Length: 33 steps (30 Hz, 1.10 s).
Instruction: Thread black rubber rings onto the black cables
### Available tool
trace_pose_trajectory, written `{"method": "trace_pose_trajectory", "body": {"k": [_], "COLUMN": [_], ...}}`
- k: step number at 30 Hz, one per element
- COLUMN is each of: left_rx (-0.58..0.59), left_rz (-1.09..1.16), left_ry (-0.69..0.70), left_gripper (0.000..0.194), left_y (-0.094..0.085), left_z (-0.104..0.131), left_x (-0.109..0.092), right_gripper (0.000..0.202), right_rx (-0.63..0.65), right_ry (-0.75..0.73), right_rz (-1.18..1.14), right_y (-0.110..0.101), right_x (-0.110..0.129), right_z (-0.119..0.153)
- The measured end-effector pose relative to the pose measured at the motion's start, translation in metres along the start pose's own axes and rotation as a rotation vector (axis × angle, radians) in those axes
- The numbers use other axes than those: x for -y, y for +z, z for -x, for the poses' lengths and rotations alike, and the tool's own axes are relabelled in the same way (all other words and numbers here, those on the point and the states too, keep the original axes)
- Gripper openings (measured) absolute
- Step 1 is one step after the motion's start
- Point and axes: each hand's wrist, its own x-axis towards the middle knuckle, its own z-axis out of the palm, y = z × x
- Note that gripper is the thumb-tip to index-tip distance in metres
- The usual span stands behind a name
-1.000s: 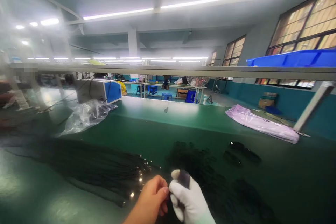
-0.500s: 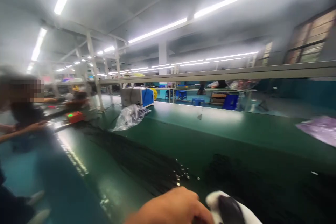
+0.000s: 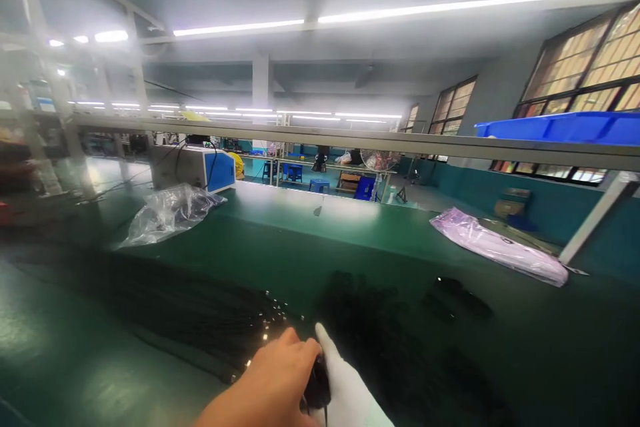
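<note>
My bare left hand (image 3: 273,373) is at the bottom centre, its fingers curled around a small black object (image 3: 319,383) whose kind I cannot make out. Against the other side of that object is my right hand (image 3: 345,380) in a white glove, one finger pointing forward and the rest closed on it, partly hidden. Just beyond the left hand lies a long bundle of thin black strands (image 3: 190,310), like cables, with small shiny ends. A dark heap (image 3: 360,300) lies past the gloved hand, with a smaller dark clump (image 3: 457,297) to its right.
On the green tabletop (image 3: 280,240) lie a clear plastic bag (image 3: 170,213) and a pinkish plastic-wrapped packet (image 3: 500,247). A blue-and-grey machine box (image 3: 195,170) stands at the back left. A metal rail (image 3: 320,133) crosses above the table, with a blue bin (image 3: 560,128) on it.
The view has swung right: the co-worker at left has gone out of sight, and the blue bin and whole pinkish packet show. My hands have come closer together around the black object.
</note>
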Motion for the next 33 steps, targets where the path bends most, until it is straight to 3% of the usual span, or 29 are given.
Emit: {"method": "trace_pose_trajectory", "body": {"k": [3,5,7,10,13,15,18,20,22,26,30,33], "left_rx": [0.087,0.206,0.258,0.187,0.109,0.03,-0.073,-0.172,-0.258,-0.25,-0.11,-0.055], "left_rz": [0.075,0.254,0.397,0.454,0.637,0.887,1.143,1.072,0.839,0.442,0.622,0.766], "left_ry": [0.046,0.116,0.139,0.037,-0.1,-0.08,0.066,0.129,0.186,0.261,0.195,0.123], "left_gripper": [0.044,0.03,0.024,0.023,0.013,0.01,0.02,0.026,0.037,0.041,0.042,0.038], "left_y": [0.001,0.003,0.01,0.023,0.025,0.017,0.002,-0.004,-0.005,-0.003,-0.006,-0.005], "left_z": [-0.013,-0.021,-0.028,-0.032,-0.028,-0.023,-0.013,-0.008,-0.005,-0.008,-0.018,-0.027], "left_x": [0.017,0.033,0.046,0.049,0.038,0.029,0.018,0.013,0.01,0.006,0.017,0.026], "right_gripper": [0.082,0.058,0.038,0.032,0.04,0.051,0.061,0.062,0.061,0.051,0.042,0.047], "right_rx": [-0.098,-0.148,-0.186,-0.057,0.096,0.203,0.332,0.321,0.336,0.398,0.266,0.213], "right_ry": [0.008,0.005,-0.036,-0.088,-0.081,-0.092,-0.056,-0.01,0.011,0.004,0.109,0.161], "right_rz": [0.24,0.392,0.401,0.077,-0.197,-0.362,-0.601,-0.641,-0.658,-0.701,-0.845,-0.769], "right_y": [0.002,0.002,0.001,-0.001,-0.002,-0.003,-0.006,-0.007,-0.007,-0.004,0.002,0.006], "right_x": [0.012,0.025,0.036,0.041,0.036,0.031,0.029,0.029,0.03,0.026,0.021,0.022], "right_z": [0.004,0.008,0.011,0.016,0.016,0.015,0.016,0.018,0.019,0.018,0.014,0.01]}}
